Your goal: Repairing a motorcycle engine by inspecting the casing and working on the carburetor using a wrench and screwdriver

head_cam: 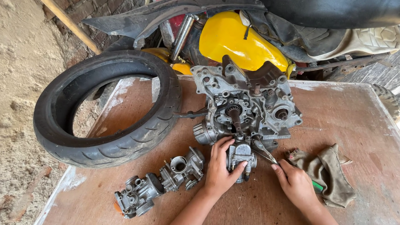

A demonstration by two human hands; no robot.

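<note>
On a worn brown wooden tabletop (pixel 258 211), the left hand (pixel 219 169) grips a small grey metal carburettor (pixel 239 155) standing just in front of a large grey aluminium engine casing (pixel 248 106). The right hand (pixel 296 182) is closed around a green-handled tool (pixel 270 158) whose metal tip meets the carburettor. Two more grey carburettors (pixel 162 183) lie to the left near a black rubber tyre (pixel 106 107), with a crumpled olive cloth (pixel 327 171) at right.
</note>
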